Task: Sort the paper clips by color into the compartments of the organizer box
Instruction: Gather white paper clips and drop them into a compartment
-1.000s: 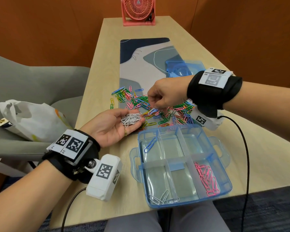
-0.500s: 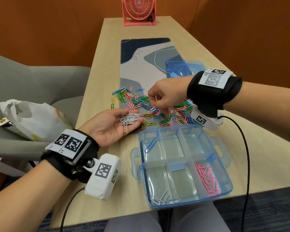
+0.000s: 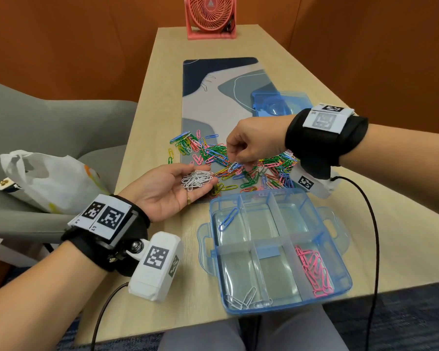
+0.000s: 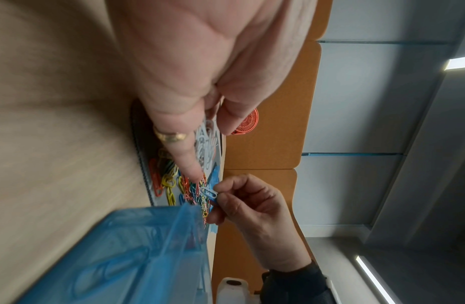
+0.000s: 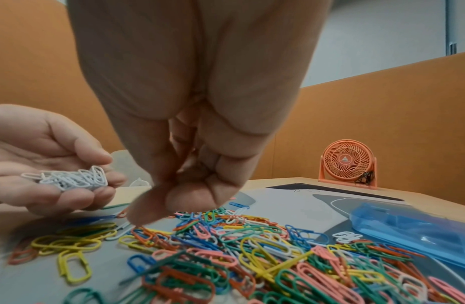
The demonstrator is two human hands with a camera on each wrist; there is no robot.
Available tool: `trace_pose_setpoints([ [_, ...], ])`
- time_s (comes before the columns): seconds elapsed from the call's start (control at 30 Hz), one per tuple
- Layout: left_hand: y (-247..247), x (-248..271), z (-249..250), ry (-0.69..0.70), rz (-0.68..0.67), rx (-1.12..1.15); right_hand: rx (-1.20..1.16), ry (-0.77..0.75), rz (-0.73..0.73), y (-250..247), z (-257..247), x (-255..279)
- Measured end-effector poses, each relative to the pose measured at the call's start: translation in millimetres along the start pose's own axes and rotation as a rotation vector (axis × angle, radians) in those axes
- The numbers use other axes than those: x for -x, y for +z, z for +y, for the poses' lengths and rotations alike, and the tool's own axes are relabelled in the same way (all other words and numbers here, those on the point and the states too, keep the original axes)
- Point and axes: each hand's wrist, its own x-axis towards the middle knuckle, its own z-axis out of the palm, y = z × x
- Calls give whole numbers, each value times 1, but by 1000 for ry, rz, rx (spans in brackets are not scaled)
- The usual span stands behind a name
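My left hand (image 3: 178, 184) lies palm up beside the mat, fingers relaxed, carrying a heap of white paper clips (image 3: 197, 179) (image 5: 70, 179). Just right of it, my right hand (image 3: 238, 163) hovers over the mixed-colour clip pile (image 3: 271, 171) and pinches one white paper clip (image 4: 208, 191) between thumb and forefinger. The blue organizer box (image 3: 345, 282) stands open in front of the pile. A blue clip (image 3: 228, 219) lies in its back left compartment, pink clips (image 3: 314, 272) in the front right one, and a few white clips (image 3: 241, 300) in the front left one.
The box's blue lid (image 3: 281, 103) lies behind my right wrist on the patterned mat (image 3: 221, 97). A pink fan (image 3: 210, 16) stands at the table's far end. A grey chair with a plastic bag (image 3: 48, 181) is at the left. A black cable (image 3: 373, 224) trails off the right wrist.
My right hand rose slightly off the pile, then came back down to it near the left fingertips, now pinching a white clip. The left hand has stayed in place with its heap.
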Motion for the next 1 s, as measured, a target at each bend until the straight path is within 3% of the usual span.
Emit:
trace_pose_setpoints([
  [0.63,6,19,1,18,-11,35,141,-1,-20,-2,2,2],
  [1.0,23,59,-9,50,-117,-142,119,13,-93,2,-2,36],
])
